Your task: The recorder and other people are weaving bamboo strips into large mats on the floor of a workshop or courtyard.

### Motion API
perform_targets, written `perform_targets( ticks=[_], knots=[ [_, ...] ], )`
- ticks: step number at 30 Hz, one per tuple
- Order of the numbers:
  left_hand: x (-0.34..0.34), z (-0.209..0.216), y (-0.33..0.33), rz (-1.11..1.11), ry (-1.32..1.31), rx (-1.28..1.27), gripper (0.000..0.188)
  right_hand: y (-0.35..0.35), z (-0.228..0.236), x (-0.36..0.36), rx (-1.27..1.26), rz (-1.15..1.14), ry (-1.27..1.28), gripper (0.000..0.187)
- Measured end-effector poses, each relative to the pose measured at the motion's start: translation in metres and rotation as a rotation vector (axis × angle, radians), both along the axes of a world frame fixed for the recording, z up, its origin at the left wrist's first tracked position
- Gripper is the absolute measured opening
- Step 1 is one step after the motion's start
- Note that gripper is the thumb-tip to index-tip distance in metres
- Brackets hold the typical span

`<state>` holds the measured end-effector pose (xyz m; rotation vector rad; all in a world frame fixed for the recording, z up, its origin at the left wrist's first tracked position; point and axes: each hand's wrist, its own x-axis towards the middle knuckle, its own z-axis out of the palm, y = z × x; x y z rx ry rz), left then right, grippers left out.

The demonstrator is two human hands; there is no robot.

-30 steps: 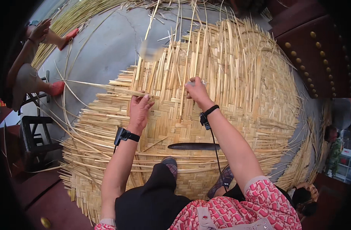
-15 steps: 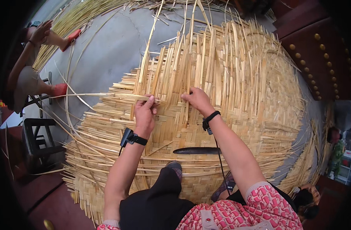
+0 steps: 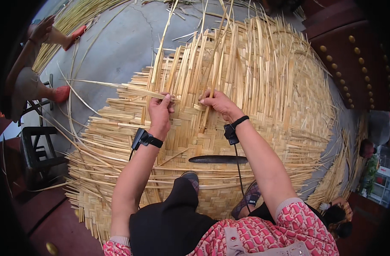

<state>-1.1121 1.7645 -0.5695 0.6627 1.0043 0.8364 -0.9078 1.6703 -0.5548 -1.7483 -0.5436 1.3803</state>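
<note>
A large mat [image 3: 263,136] of woven split reed spreads under me, its unwoven strips sticking out past its far and left edges. My left hand [image 3: 160,112] is closed, thumb on top, round a few flat reed strips [image 3: 133,90] that run out leftward over the mat. To its right, my right hand [image 3: 221,104] pinches an upright reed strip [image 3: 215,59] that leans to the right at its far end. Between the hands, more upright strips cross the weave. Nearer to my feet, a long dark tapered tool [image 3: 216,159] rests on the mat, held by neither hand.
A black stool [image 3: 38,155] stands at left, near a seated person's red shoes [image 3: 60,94]. Long reeds [image 3: 69,32] lie on the grey floor at far left. A dark red studded panel [image 3: 344,59] borders the right. Another person [image 3: 337,215] is at lower right.
My right hand has drawn a reed strip up out of line, and it now slants rightward across the others. My left hand keeps its strips, their free ends swung farther away from me.
</note>
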Motion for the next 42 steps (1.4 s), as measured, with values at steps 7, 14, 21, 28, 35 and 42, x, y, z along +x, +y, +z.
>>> perform_targets(
  ticks=[7, 14, 21, 28, 35, 42],
  knots=[
    [-0.032, 0.011, -0.011, 0.026, 0.049, -0.157, 0.026, 0.003, -0.029, -0.023, -0.045, -0.011, -0.579, 0.033],
    [-0.11, 0.034, 0.054, 0.091, -0.231, -0.018, 0.032, -0.016, -0.006, -0.044, 0.289, -0.354, -0.676, 0.035],
    [-0.037, 0.024, 0.122, -0.627, 0.507, 0.359, 0.027, 0.052, 0.005, -0.073, 0.386, 0.518, -0.673, 0.017],
    [-0.022, 0.025, 0.096, -0.614, 0.257, 0.163, 0.033, 0.036, 0.011, -0.06, 0.417, 0.446, -0.521, 0.014],
    [-0.012, 0.015, 0.106, -0.781, 0.465, 0.128, 0.029, 0.019, -0.012, -0.095, 0.33, -0.286, -0.045, 0.011],
    [-0.036, -0.004, 0.1, -0.66, 0.064, 0.047, 0.043, 0.059, -0.007, -0.096, 0.161, 0.211, -0.781, 0.015]
  ],
)
